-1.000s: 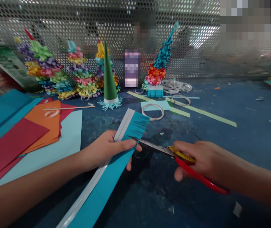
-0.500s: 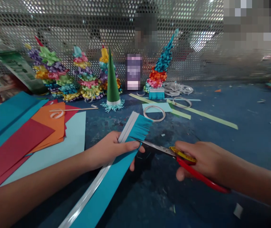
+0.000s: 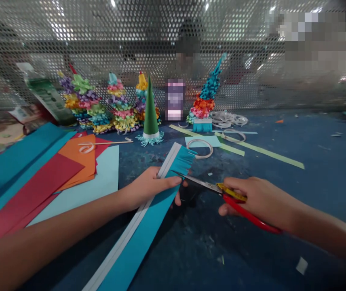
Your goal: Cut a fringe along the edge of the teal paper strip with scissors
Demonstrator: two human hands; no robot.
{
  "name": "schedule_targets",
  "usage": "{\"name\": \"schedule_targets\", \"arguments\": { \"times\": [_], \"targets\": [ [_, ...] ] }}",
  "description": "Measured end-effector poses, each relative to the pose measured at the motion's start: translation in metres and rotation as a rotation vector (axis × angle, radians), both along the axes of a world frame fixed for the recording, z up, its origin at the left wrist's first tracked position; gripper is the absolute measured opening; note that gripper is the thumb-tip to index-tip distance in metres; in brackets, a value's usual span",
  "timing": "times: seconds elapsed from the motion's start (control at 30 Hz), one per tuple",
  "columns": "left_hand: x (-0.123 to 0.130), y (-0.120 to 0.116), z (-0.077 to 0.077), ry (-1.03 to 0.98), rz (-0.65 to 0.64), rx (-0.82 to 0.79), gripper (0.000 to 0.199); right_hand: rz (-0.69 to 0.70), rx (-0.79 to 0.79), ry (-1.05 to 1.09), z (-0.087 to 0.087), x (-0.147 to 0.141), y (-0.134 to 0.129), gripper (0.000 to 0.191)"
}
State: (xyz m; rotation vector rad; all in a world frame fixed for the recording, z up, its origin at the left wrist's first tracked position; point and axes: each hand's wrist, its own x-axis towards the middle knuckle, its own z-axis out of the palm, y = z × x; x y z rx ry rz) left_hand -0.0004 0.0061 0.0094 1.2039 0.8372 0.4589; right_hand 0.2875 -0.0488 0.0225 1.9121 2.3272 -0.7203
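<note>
Centre: left hand [image 3: 150, 185] pinches blue paper strip [image 3: 157, 212], fringed at upper end. Right of centre: right hand [image 3: 260, 202] grips scissors [image 3: 209, 186], blades apparently nearly closed.

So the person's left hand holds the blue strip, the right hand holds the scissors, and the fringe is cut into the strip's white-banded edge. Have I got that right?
Not quite: the head view shows the fringe along the edge opposite the white band. The left hand does hold the blue strip, and the right hand the scissors.
</note>
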Motion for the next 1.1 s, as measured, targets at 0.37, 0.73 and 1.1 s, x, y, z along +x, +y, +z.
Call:
{"name": "schedule_targets", "arguments": {
  "times": [0.37,0.73,1.1],
  "targets": [
    [0.002,-0.004,-0.001,0.061,0.057,0.102,0.039,0.137,-0.017,-0.017,0.014,0.002,-0.012,0.046],
    [0.003,-0.007,0.005,0.099,0.103,0.118,0.033,-0.005,-0.098,-0.037,0.017,-0.012,-0.014,0.050],
    [0.002,-0.006,0.002,0.076,0.089,0.115,0.037,-0.054,-0.091,-0.010,0.010,-0.008,-0.018,0.045]
  ]
}}
